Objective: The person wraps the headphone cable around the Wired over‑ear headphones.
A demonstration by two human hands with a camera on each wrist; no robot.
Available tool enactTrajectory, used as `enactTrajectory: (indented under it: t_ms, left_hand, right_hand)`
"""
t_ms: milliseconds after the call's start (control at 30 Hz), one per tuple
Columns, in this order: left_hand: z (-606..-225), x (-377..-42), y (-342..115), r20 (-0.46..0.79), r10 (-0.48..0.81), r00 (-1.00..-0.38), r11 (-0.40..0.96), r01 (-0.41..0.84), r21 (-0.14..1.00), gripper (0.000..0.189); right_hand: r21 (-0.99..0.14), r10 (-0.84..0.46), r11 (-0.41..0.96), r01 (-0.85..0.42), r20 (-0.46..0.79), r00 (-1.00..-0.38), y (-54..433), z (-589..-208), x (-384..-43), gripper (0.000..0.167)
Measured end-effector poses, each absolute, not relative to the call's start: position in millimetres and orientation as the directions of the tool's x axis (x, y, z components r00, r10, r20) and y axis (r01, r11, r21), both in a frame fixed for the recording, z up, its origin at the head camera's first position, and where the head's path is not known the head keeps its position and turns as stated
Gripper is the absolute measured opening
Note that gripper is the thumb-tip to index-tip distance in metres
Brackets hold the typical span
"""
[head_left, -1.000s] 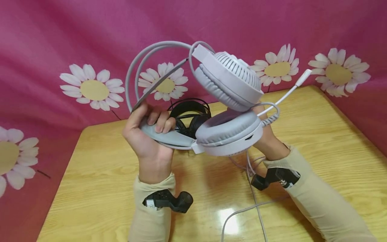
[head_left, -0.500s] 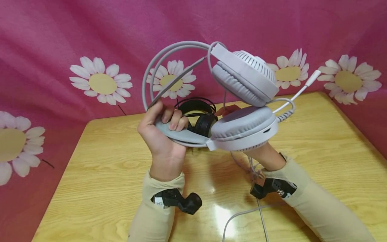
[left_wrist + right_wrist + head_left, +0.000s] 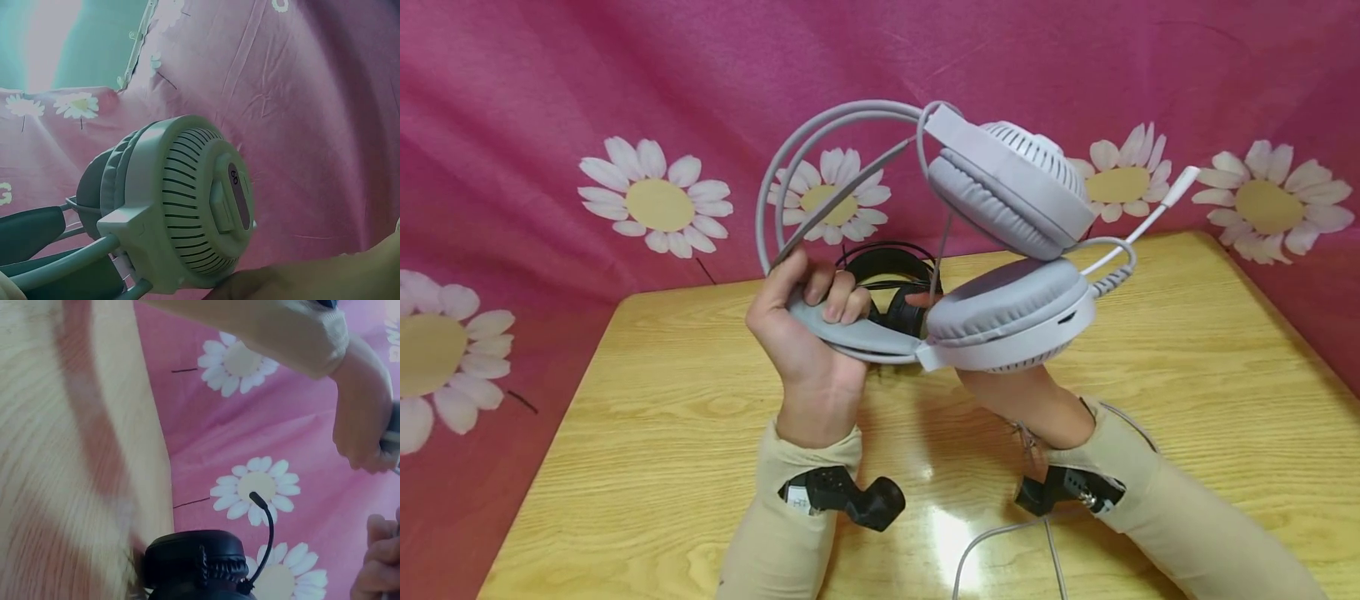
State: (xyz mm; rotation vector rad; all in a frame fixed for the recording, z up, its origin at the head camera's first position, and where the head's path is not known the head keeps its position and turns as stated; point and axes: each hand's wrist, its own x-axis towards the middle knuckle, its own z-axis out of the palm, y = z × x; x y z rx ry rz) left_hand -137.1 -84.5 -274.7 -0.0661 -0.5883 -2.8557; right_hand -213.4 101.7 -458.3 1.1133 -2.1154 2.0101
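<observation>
A white headset (image 3: pixel 1015 179) with grey ear pads and a boom microphone is held up over the table. My left hand (image 3: pixel 816 333) grips its padded headband (image 3: pixel 857 332), fingers curled over the pad. Behind the lower ear cup (image 3: pixel 1022 321) is my right hand (image 3: pixel 1022 392), mostly hidden in the head view; a fingertip shows past the cup's left side, where the thin grey cable (image 3: pixel 942 250) runs down to it. In the right wrist view the fingers (image 3: pixel 378 562) of this hand are curled at the frame's edge. The left wrist view shows a slotted outer ear cup (image 3: pixel 200 200).
A black headset (image 3: pixel 891 267) with its own microphone (image 3: pixel 259 500) lies at the back of the wooden table (image 3: pixel 662 417). Loose grey cable (image 3: pixel 985 537) trails over the front of the table. A pink flowered cloth (image 3: pixel 880 50) hangs behind and at the sides.
The white headset and my left hand have shifted right in the head view. My right hand has moved left behind the lower ear cup, and cable now runs up beside its fingertip.
</observation>
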Motion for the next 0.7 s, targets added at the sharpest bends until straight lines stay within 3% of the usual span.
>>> enactTrajectory:
  t_ms: [33, 100, 200, 233, 500, 600, 700]
  left_hand:
    - [-275, -137, -84, 0.089, -0.214, -0.973, -0.892, 0.232, 0.387, 0.04]
    - [-275, -138, -84, 0.09, -0.223, -0.971, -0.889, 0.24, 0.391, 0.04]
    - [-275, -138, -83, 0.089, -0.241, -0.966, -0.882, 0.257, 0.395, 0.039]
    - [-275, -138, -83, 0.088, -0.249, -0.965, -0.88, 0.263, 0.395, 0.039]
    - [-274, -137, -81, 0.089, -0.274, -0.958, -0.866, 0.286, 0.41, 0.039]
    - [-274, -136, -82, 0.105, -0.29, -0.951, -0.858, 0.307, 0.412, 0.04]
    - [-274, -136, -83, 0.124, -0.31, -0.942, -0.853, 0.334, 0.4, 0.038]
  right_hand:
    - [-0.904, -0.437, -0.106, -0.415, 0.417, -0.797, 94, -429, -197, 0.038]
    - [-0.836, -0.442, -0.045, -0.546, 0.507, -0.74, 89, -395, -175, 0.036]
    - [-0.592, -0.415, 0.259, -0.763, 0.646, -0.641, 84, -364, -152, 0.038]
    - [-0.556, -0.422, 0.285, -0.781, 0.659, -0.622, 84, -358, -148, 0.039]
    - [-0.224, -0.504, 0.478, -0.849, 0.722, -0.474, 85, -353, -137, 0.035]
    - [-0.197, -0.513, 0.51, -0.837, 0.712, -0.48, 84, -349, -133, 0.051]
    - [-0.187, -0.525, 0.533, -0.825, 0.692, -0.496, 83, -345, -131, 0.055]
